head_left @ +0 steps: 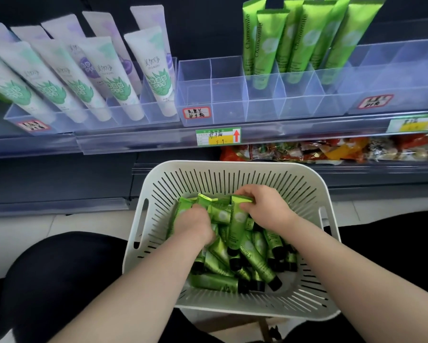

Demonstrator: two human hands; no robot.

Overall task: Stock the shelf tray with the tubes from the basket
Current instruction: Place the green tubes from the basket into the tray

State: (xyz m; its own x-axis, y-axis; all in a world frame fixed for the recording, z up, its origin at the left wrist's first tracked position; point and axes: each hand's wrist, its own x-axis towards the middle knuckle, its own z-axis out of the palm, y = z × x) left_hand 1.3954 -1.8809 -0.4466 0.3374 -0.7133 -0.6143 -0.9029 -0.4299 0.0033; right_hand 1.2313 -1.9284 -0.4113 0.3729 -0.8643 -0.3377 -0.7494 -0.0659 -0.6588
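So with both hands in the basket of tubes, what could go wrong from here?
1. The right hand pinches one green tube by its crimped end; it could slip on the lift.
2. The left hand digs into the pile, its grip hidden, and may drag extra tubes out.
3. Stocked tubes in the shelf tray already lean; new ones might topple.

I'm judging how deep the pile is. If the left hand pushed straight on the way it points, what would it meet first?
The green tubes: the left hand has its fingers among them, pointing forward and down. Beyond them probably the floor or far wall of the basket; depth is unclear.
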